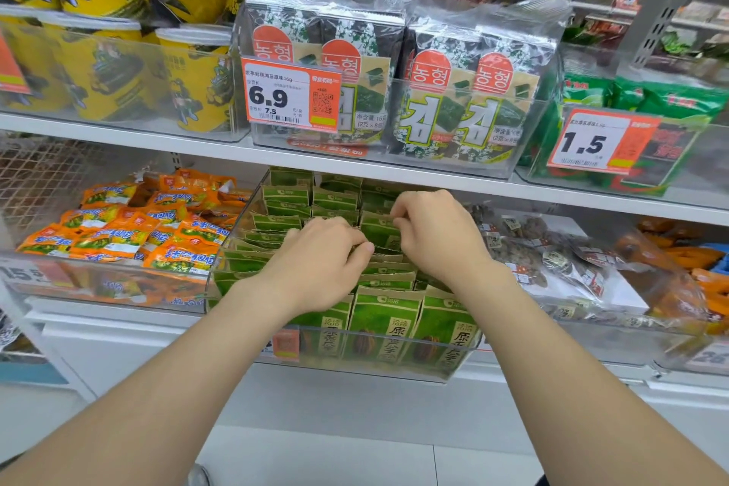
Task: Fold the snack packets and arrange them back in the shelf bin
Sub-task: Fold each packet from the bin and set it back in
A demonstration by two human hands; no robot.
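Left hand (pixel 327 260), right hand (pixel 438 233): each pinches packets (pixel 384 314) mid-bin (pixel 394 336), lower shelf, centre. Near and far rows stand tidy; middle rows likely still need folding and arranging.

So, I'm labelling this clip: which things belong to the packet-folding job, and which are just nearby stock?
Job: green packets, clear bin, left hand and right hand, both gripping packets.
Just nearby: orange packets, seaweed packs, yellow cups, price tags.
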